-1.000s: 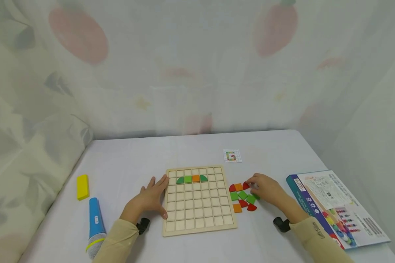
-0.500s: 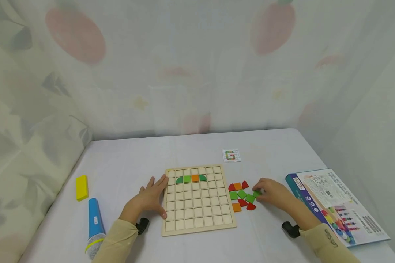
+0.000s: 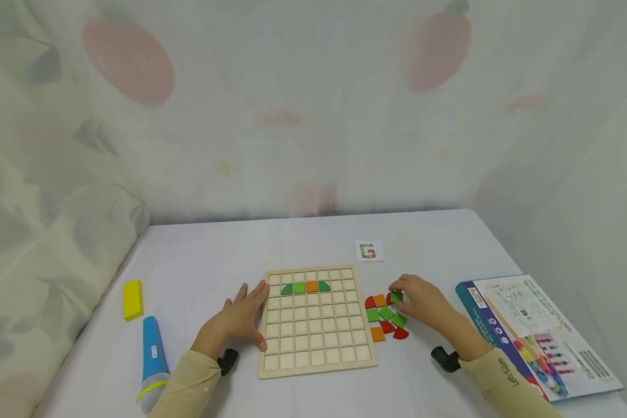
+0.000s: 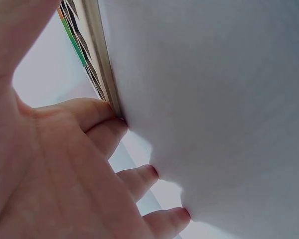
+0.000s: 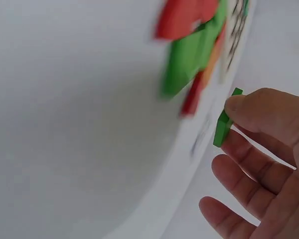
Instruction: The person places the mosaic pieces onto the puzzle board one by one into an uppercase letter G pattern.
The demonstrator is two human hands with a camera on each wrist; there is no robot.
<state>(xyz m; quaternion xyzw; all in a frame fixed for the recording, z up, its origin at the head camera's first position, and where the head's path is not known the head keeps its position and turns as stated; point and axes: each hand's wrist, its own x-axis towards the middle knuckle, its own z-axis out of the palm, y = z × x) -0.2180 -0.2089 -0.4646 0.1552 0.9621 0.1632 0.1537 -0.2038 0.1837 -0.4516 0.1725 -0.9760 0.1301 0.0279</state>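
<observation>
Backdrop: pale curtain with faded red fruit prints along the far side, and a leaf-patterned cloth at the left.
Table: white-covered tabletop.
Board: square wooden grid board lying flat at the middle of the table.
Pieces in the grid: second row from the far edge, left to right, a dark green quarter-circle, a light green square, an orange square and another dark green quarter-circle, side by side.
Left hand: the left hand has its fingers spread, thumb and forefinger touching the board's left edge; it grips nothing.
Right hand: the right hand pinches a green tile between thumb and fingers; the right wrist view shows that tile apart from the pile.
Loose pile: just right of the board, red rounded pieces, orange squares and green squares, some touching.
Pattern card: small card beyond the board's far right corner, printed with a G-like figure in coloured shapes.
Right side: printed box lying flat and angled, well apart from the board.
Left side: yellow block, and nearer, a blue toy microphone, its grey head toward the near edge.
Sleeves: beige on both arms.
</observation>
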